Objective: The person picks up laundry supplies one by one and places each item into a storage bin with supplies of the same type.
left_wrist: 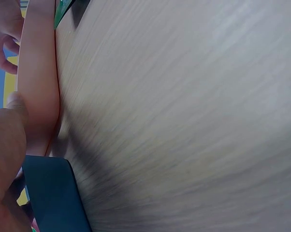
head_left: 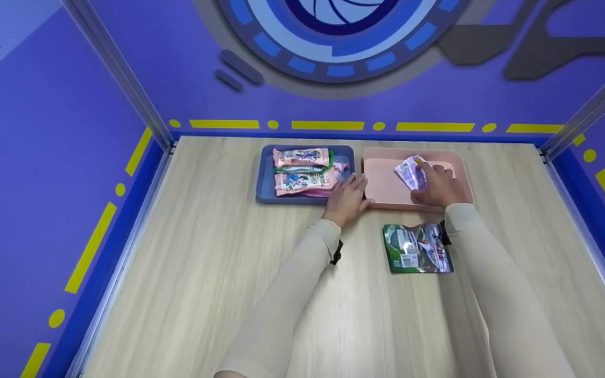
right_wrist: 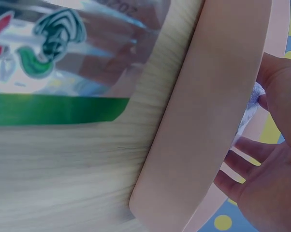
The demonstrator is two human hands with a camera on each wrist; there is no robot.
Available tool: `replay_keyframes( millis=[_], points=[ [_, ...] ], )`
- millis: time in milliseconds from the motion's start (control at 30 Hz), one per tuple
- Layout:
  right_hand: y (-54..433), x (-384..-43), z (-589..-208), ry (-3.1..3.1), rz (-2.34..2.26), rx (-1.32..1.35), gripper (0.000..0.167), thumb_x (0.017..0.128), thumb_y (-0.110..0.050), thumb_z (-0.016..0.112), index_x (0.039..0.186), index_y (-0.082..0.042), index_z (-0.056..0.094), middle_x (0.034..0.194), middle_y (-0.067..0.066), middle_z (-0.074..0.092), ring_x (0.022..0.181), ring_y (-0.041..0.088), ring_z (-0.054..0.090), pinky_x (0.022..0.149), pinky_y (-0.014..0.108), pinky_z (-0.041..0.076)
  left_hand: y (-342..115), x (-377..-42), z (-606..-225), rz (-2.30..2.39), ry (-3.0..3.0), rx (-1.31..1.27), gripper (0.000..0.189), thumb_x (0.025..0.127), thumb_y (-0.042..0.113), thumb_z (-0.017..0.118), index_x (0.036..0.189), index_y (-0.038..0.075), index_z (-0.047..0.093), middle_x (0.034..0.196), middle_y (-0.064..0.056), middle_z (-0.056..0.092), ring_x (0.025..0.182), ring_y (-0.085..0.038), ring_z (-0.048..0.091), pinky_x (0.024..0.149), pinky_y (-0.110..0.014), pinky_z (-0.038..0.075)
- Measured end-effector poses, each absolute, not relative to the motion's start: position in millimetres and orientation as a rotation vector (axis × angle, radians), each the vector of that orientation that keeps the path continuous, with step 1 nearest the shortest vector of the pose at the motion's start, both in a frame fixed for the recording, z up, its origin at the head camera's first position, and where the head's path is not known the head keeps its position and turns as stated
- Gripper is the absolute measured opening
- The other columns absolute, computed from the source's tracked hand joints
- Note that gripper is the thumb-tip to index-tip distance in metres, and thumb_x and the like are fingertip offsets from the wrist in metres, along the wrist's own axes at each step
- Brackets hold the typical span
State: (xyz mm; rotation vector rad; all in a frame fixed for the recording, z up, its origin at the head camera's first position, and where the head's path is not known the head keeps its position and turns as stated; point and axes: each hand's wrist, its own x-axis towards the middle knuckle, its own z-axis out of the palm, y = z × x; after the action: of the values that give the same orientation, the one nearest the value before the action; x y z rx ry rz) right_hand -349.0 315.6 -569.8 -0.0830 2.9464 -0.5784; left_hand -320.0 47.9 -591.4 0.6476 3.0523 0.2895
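Note:
In the head view, the pink tray (head_left: 381, 181) holds a small purple-and-white packet (head_left: 411, 172), which looks fanned or folded. My right hand (head_left: 441, 186) pinches this packet by its right side, thumb near the front and fingers behind. In the right wrist view the tray wall hides most of the packet (right_wrist: 254, 99). My left hand (head_left: 347, 200) rests where the two trays meet, fingers over the blue tray's (head_left: 263, 184) right edge. Its thumb touches the pink tray's wall (left_wrist: 39, 87) in the left wrist view.
Several pink snack packets (head_left: 302, 182), one pack with green edging, lie in the blue tray. A shiny green-and-silver pouch (head_left: 418, 249) lies on the wooden table (head_left: 202, 262) in front of the pink tray, beside my right wrist. Blue-purple panels (head_left: 187, 94) enclose the table.

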Motion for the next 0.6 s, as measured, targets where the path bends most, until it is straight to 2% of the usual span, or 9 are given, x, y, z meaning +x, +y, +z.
replay_keyframes(
  millis=[367,600],
  points=[
    [316.7,-350.2,-573.5,2.881,-0.687,-0.089,0.082,0.089,-0.02,0.079,0.156,-0.011,0.032,0.146,0.031,0.039,0.116,0.047,0.039,0.101,0.069,0.04,47.8,-319.8,-590.8,0.298,3.054,0.653,0.067,0.103,0.054,0.05,0.157,0.015,0.043,0.165,0.002,0.036,0.153,-0.021,0.03,0.124,-0.045,0.025],
    [319.4,-351.4,-576.2,2.859,-0.698,-0.081,0.085,0.091,-0.022,0.077,0.159,-0.014,0.028,0.148,0.032,0.037,0.117,0.048,0.039,0.102,0.071,0.039,48.1,-319.8,-590.8,0.299,3.037,0.642,0.068,0.103,0.054,0.05,0.158,0.016,0.042,0.165,0.002,0.035,0.154,-0.021,0.028,0.125,-0.045,0.024]
  ],
)
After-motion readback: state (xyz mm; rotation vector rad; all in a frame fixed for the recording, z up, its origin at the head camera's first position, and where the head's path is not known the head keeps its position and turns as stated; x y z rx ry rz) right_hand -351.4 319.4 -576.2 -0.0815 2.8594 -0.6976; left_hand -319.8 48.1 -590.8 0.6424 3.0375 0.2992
